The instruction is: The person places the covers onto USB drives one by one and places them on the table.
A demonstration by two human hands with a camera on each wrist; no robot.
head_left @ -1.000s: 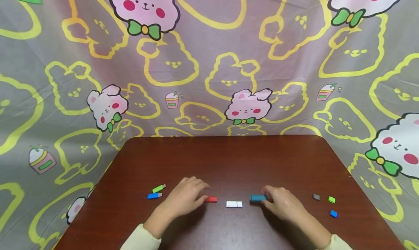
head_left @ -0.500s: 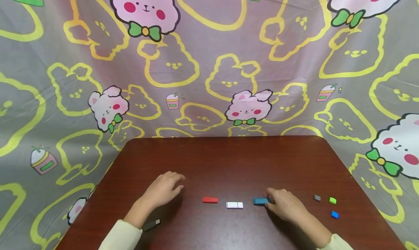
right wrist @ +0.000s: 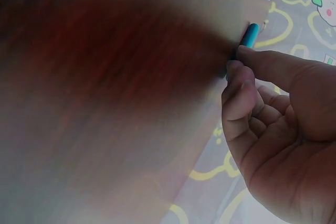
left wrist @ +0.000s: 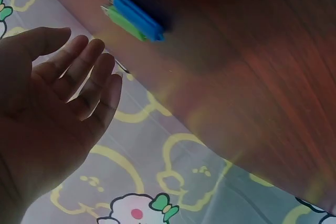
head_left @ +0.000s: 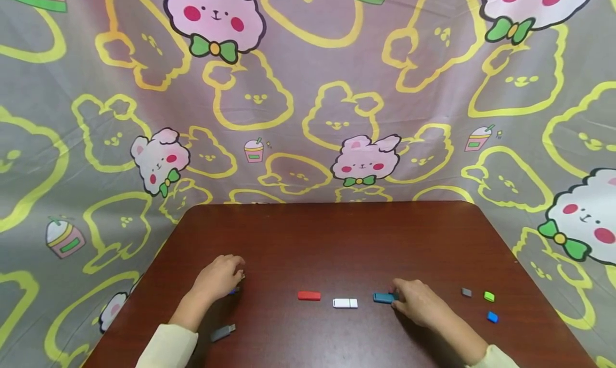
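My right hand pinches the end of a teal USB stick between thumb and index finger, low over the table. The right wrist view shows this pinch on the teal USB stick too. My left hand hovers at the left with loosely bent fingers, holding nothing. Near it in the left wrist view lie a blue USB stick and a green USB stick, side by side with bare metal plugs. In the head view the left hand hides most of both.
On the brown table lie a red USB stick and a white USB stick between the hands. A grey USB stick is at front left. Grey, green and blue caps lie at right.
My left hand has moved left from beside the red USB stick to over the green and blue ones, uncovering the grey stick. My right hand, with the teal stick, has shifted only slightly.
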